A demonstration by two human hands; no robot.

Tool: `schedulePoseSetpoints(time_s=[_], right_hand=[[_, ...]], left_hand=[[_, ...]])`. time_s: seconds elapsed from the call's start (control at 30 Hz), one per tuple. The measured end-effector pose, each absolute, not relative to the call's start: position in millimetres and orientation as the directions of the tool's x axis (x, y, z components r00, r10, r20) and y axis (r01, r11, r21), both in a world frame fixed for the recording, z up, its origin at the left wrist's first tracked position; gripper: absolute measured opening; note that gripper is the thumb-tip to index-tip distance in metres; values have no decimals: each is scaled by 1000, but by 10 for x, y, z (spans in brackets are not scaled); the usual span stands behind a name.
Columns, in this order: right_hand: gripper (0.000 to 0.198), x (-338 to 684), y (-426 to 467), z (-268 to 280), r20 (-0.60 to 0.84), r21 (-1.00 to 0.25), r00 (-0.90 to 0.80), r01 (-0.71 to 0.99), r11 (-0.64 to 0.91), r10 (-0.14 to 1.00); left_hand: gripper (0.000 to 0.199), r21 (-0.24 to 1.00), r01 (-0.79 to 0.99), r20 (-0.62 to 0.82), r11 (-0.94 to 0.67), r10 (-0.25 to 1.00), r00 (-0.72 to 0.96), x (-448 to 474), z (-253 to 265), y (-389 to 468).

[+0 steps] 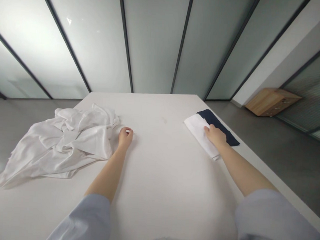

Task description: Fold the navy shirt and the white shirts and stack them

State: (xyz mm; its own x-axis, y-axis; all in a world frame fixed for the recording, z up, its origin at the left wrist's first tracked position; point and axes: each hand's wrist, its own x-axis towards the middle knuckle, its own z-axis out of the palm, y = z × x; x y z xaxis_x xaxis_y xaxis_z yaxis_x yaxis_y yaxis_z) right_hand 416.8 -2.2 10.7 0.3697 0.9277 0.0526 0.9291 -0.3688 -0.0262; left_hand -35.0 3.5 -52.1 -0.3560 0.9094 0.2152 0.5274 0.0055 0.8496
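A heap of crumpled white fabric (71, 139) spreads over the left side of the table. Just off its right edge is my left hand (125, 136), thumb and fingers curled together, with nothing visible in them. On the right, my right hand (215, 135) holds a neatly folded white cloth (198, 130), fingertips bent over its upper face. Part of that cloth overlaps a folded navy cloth (223, 131), which lies along the table's right edge. Some fingers of the right hand are hidden from view.
The white table (157, 176) stretches ahead, its far edge close to frosted glass panels (155, 42) with dark frames. A wooden cabinet (267, 100) stands on the grey floor (283, 150) to the right.
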Motion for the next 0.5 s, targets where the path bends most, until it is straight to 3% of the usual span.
schedulePoseSetpoints(time_s=[0.17, 0.37, 0.5], right_hand=[[49, 4463, 61, 303, 174, 1, 378, 923, -384, 909], [55, 4938, 419, 642, 272, -48, 448, 890, -453, 852], [56, 5134, 638, 571, 85, -75, 527, 850, -522, 846]], left_hand=[[16, 839, 544, 228, -2, 910, -348, -374, -530, 23], [19, 844, 537, 217, -1, 916, -339, -391, -508, -5], [18, 842, 539, 202, 10, 921, -333, -386, -464, -36]])
